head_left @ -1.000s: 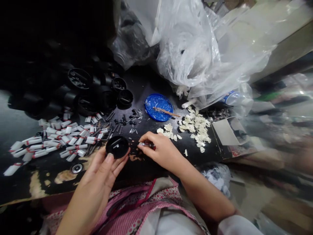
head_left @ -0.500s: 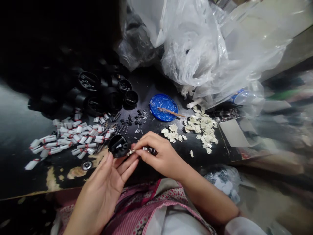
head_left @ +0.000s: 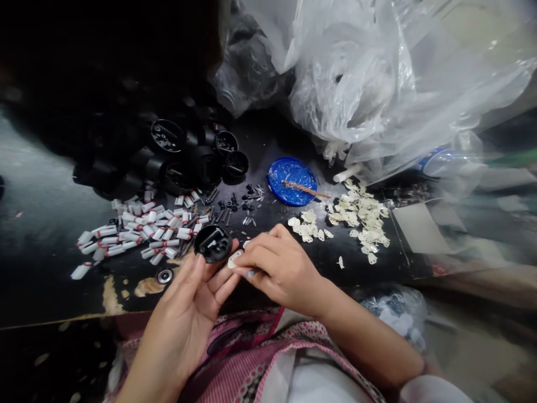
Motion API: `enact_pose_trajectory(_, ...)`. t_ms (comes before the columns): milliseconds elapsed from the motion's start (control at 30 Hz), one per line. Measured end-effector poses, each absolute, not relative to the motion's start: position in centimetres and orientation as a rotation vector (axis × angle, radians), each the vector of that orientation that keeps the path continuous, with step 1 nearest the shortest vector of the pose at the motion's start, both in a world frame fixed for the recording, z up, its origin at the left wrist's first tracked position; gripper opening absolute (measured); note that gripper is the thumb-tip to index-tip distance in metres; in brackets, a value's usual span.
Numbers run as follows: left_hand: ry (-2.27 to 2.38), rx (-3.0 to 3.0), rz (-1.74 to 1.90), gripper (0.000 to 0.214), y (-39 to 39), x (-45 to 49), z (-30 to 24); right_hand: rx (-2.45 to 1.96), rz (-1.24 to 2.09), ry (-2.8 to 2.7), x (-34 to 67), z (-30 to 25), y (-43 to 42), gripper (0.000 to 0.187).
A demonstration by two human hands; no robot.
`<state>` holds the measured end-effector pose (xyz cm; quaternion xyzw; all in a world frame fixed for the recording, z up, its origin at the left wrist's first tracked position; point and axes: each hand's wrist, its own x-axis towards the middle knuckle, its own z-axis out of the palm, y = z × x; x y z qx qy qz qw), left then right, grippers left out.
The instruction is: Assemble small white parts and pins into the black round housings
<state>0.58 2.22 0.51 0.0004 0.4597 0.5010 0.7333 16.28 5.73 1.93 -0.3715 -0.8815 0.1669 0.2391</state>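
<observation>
My left hand [head_left: 191, 299] holds a round black plastic housing [head_left: 212, 253] by its edge, with the open side facing up. Inside it a dark bar and a small white part show. Between the thumb and fingertips of my right hand [head_left: 277, 266] is a small flat cream-coloured plate with holes [head_left: 235, 258], close to the housing's right side and just above my left fingers. A greyish bit of something else [head_left: 250, 273] shows under my right fingers; I cannot make out what it is.
White pieces with red bands [head_left: 146, 230] lie left beside dark springs. Black housings [head_left: 168, 136] pile up behind. A blue lid [head_left: 274, 182] holds grease and a stick [head_left: 306, 189]. Cream plates [head_left: 363, 215] lie right, below plastic bags [head_left: 348, 84]. A metal-rimmed ring [head_left: 165, 276] sits near the edge.
The cream plate has turned from edge-on to showing its flat face. The dark item seen in my right hand is now mostly hidden. The whole view has shifted slightly.
</observation>
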Motion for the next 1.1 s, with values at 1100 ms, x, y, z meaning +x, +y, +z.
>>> enact_pose_trajectory(1100,1.107,0.173,1.213,0.016,1.5,2.0,-0.5,-1.185,0.447,-2.327,15.1,2.3,3.8,0.013)
